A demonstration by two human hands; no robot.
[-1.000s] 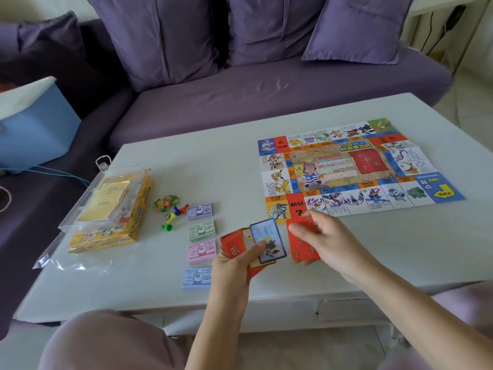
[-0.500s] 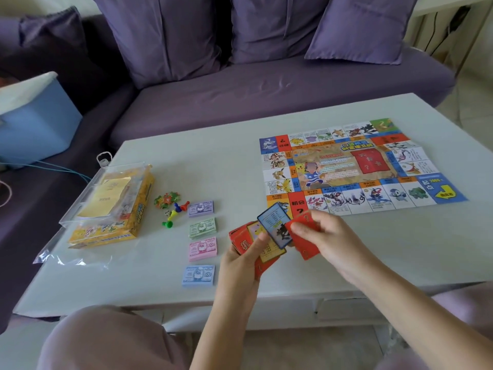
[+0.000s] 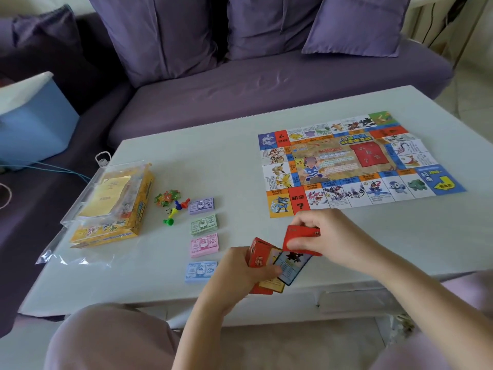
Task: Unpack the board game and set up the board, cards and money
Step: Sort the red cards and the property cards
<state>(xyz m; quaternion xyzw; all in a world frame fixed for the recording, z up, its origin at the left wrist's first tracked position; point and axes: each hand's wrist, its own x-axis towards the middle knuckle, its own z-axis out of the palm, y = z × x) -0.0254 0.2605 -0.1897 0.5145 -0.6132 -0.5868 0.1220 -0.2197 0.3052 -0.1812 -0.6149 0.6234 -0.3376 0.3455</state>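
Landmark: the board (image 3: 357, 164) is laid flat and unfolded on the right half of the bench (image 3: 232, 156).
Left hand (image 3: 240, 273): held near the board's front left corner, over the bench's front edge; its grip is pressed around a fanned deck (image 3: 269, 265) of red, yellow and blue-framed cards.
Right hand (image 3: 330, 236): held just in front of the board's front left corner; its grip is pinched on a small red stack (image 3: 302, 235) lifted above the deck.
Money: four piles are set in a column well left of the board, from far to near a purple pile (image 3: 202, 205), a green pile (image 3: 204, 224), a pink pile (image 3: 205, 244) and a blue pile (image 3: 201, 271).
Pawns (image 3: 176, 209): coloured pieces are lying just left of the purple pile, beside a small heap of tokens (image 3: 166, 197).
Box (image 3: 112, 209): a yellow box is lying farther left of the board, near the bench's left edge, with a clear case (image 3: 104, 190) resting on top.
Sofa (image 3: 240, 84): a purple sofa is seen behind the board, beyond the bench.
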